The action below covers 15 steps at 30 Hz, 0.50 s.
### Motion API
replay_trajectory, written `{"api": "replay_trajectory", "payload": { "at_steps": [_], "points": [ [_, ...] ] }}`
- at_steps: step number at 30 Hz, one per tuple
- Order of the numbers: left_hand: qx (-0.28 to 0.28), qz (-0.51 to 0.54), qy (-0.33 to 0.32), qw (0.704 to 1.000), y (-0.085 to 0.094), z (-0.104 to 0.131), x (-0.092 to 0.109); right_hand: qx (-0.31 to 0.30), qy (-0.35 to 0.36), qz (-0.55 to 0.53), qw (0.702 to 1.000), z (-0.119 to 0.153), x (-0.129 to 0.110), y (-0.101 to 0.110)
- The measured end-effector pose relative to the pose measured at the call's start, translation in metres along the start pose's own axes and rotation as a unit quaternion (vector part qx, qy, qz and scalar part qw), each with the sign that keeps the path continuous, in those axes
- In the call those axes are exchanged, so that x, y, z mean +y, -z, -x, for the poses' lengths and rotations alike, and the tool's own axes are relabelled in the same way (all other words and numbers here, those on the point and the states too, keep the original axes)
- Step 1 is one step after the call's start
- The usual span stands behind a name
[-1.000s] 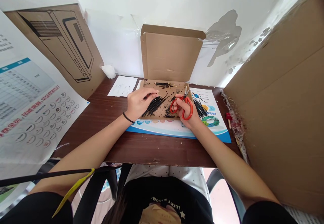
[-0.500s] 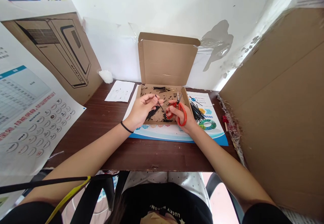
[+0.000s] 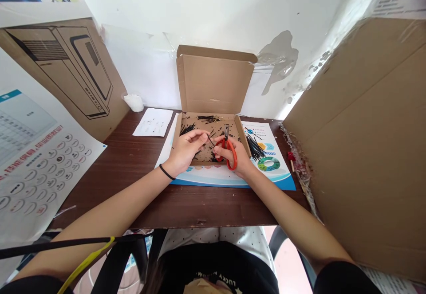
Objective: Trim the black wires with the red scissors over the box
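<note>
Over the open cardboard box (image 3: 214, 83), my left hand (image 3: 185, 151) pinches one end of a thin black wire-like piece (image 3: 211, 140) between thumb and fingertips. The piece slants down towards my right hand (image 3: 242, 157), whose thumb and fingertips meet its other end. That hand also holds scissors with red handles (image 3: 232, 157); their blades point away from me and look closed. Inside the box lie a bundle of black pieces with gold-coloured ends (image 3: 209, 119), more black pieces (image 3: 187, 128) at the left, and scattered black scraps. My hands hide part of the box floor.
More long black pieces (image 3: 255, 147) lie right of the box on a printed sheet (image 3: 279, 179). A white paper (image 3: 153, 122) with small dark bits and a white crumpled lump (image 3: 134, 102) are at the left. Cardboard panels (image 3: 359, 143) stand on both sides; a small red item (image 3: 291, 156) lies right.
My two hands have come closer together, and the black piece's lower end now meets my right fingertips. The scissor blades, apart before, look closed now. The view has shifted slightly.
</note>
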<state>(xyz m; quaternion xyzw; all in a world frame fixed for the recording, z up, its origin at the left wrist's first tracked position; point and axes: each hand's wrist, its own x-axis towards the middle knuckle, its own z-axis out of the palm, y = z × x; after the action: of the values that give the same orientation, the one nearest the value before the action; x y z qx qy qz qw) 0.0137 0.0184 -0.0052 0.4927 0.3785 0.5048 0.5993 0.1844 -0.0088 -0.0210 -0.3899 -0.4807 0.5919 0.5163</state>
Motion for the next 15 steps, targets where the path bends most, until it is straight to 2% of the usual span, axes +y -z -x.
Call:
{"api": "replay_trajectory", "payload": {
  "at_steps": [3, 5, 8, 10, 15],
  "points": [
    [0.026, 0.029, 0.023, 0.999, 0.0009, -0.001, 0.004, -0.009, 0.001, -0.001, 1.0, 0.0005, 0.0003, 0.0001],
    [0.014, 0.013, 0.024, 1.0, 0.0021, -0.0008, 0.0053, -0.006, 0.003, -0.007, 1.0, 0.0012, -0.0005, -0.0003],
    [-0.051, -0.064, -0.026, 0.996, 0.0025, 0.0017, 0.0057, 0.003, 0.007, -0.014, 1.0, 0.0021, -0.0023, -0.0007],
    [-0.075, -0.111, -0.057, 0.989, 0.0016, 0.0038, 0.0057, -0.003, 0.01, -0.01, 1.0, 0.0024, -0.0033, -0.0004],
    [-0.052, -0.146, -0.087, 0.984, 0.0008, 0.0037, 0.0043, -0.019, -0.012, -0.01, 1.0, 0.0026, -0.0046, -0.0007]
  ]
}}
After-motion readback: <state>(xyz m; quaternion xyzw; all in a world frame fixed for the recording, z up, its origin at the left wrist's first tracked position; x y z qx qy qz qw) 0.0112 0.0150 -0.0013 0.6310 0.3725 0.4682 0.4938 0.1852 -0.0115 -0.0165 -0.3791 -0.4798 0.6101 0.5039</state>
